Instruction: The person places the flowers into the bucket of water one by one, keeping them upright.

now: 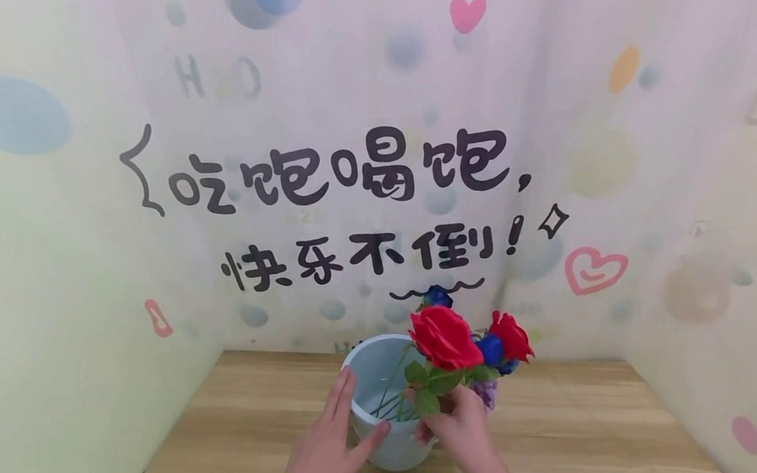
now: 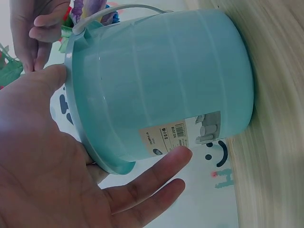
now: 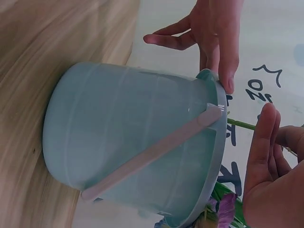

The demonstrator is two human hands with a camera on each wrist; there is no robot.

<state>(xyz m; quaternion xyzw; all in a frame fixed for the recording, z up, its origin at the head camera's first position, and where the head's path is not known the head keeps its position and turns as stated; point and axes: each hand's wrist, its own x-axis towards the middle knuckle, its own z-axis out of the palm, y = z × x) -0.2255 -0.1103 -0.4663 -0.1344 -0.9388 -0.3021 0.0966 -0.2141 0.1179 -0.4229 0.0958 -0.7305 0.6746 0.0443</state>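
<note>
A light blue plastic bucket (image 1: pixel 400 449) stands upright on the wooden table. My left hand (image 1: pixel 324 449) grips its rim at the near left, the thumb on the near edge; two fingers extend beside the wall in the left wrist view. Above the bucket's right side, my right hand (image 1: pixel 460 425) pinches a green stem (image 3: pixel 241 124) that runs over the rim. A large red rose (image 1: pixel 445 338) with green leaves (image 1: pixel 443 380) is just above that hand. Several stems show inside the bucket. At its right side are another red rose (image 1: pixel 512 335), blue flowers (image 1: pixel 490 349) and a purple flower (image 1: pixel 487 394).
The bucket's pale handle (image 3: pixel 152 154) hangs down its right side. A printed label (image 2: pixel 164 141) is on its wall. Wood-grain tabletop (image 1: pixel 583 427) spreads to both sides, and a curtain-like backdrop (image 1: pixel 314 72) with black lettering rises behind.
</note>
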